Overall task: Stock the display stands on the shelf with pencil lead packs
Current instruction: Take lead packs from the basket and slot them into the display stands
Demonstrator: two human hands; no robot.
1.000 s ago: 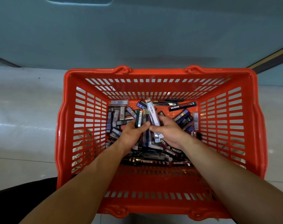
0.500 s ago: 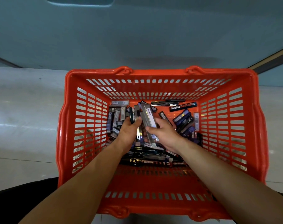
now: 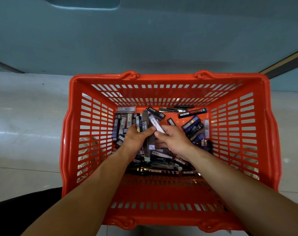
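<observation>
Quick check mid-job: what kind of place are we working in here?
Most likely a shop aisle, probably stationery retail. A red plastic shopping basket sits on a glossy tiled floor, holding a loose heap of barcoded pencil lead packs, before a teal panel that may be a shelf base.

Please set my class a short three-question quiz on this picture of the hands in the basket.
1. True or false: the left hand and the right hand both reach into the orange basket.
2. Pick one. The loose pencil lead packs lie: A on a shelf; B on the basket's bottom; C on the floor.
3. Fill the gap: the ____ hand grips a bundle of packs.

Key: 1 true. 2 B. 3 left.
</observation>
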